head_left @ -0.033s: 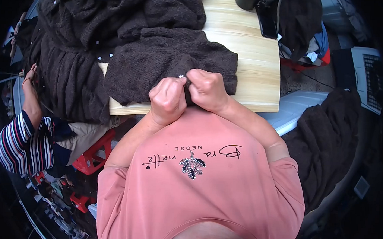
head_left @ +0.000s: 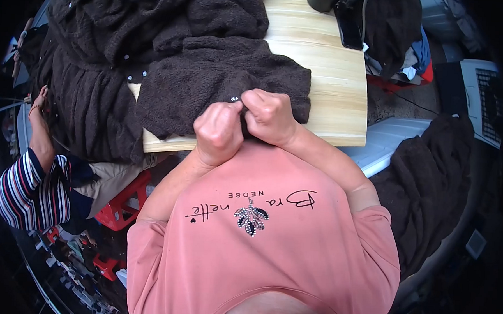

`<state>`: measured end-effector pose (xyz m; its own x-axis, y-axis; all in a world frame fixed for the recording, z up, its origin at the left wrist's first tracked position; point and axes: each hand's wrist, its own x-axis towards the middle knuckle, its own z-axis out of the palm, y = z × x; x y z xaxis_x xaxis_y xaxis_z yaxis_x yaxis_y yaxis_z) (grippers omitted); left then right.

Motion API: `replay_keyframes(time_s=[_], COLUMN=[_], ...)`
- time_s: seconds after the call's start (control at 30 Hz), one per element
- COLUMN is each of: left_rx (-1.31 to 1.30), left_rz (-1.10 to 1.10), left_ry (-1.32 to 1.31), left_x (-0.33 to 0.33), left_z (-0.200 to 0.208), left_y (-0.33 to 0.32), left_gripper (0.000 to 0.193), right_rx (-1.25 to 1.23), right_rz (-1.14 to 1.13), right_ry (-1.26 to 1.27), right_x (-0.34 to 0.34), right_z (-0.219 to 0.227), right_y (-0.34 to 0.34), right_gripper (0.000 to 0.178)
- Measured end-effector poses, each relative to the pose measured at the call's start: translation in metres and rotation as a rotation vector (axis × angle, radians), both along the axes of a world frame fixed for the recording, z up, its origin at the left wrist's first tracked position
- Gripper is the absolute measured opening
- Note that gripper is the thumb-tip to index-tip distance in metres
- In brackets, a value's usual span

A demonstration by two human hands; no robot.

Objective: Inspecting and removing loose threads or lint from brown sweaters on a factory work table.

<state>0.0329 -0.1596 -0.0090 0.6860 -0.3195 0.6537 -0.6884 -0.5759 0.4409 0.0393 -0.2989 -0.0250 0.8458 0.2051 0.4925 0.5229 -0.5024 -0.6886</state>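
A dark brown knitted garment (head_left: 192,92) lies bunched near the front edge of the wooden table. Closed in a pinch, my left hand (head_left: 219,132) grips its near edge. My right hand (head_left: 269,116) is beside it, also pinching the knit, and the fingertips of both hands nearly meet. A small shiny button (head_left: 235,99) shows on the knit just beyond the fingertips. What lies between the fingertips is mostly hidden.
A large heap of brown knitwear (head_left: 117,16) with shiny buttons covers the table's left. A phone (head_left: 349,29) and dark cup (head_left: 323,0) stand on the tabletop (head_left: 338,99). More knitwear (head_left: 424,187) hangs at right. A person in a striped shirt (head_left: 28,192) is at left.
Slightly more of the shiny button shows beside my fingertips. Both hands keep their pinch on the knit and have barely shifted.
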Motion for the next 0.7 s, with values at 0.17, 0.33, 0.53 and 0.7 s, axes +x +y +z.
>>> replay_keyframes(time_s=[0.17,0.33,0.53,0.7], left_rx=[-0.434,-0.313,-0.289,-0.279], left_rz=[0.122,0.065,0.070,-0.100], left_ry=[0.494,0.710,0.898,0.838], left_x=[-0.003,-0.002,0.004,0.004], left_z=[0.005,-0.013,-0.004,0.013], left_y=[-0.008,0.012,0.011,0.004], left_gripper=[0.011,0.005,0.007,0.007], right_rx=[-0.017,0.065,-0.280,0.161], right_rz=[-0.049,-0.260,0.076,0.333], right_ry=[-0.152,0.029,0.260,0.325], right_x=[0.006,0.001,-0.011,0.000], right_z=[0.006,-0.015,0.003,0.012], right_y=[-0.008,-0.058,-0.071,-0.037], right_gripper=[0.018,0.021,0.037,0.010])
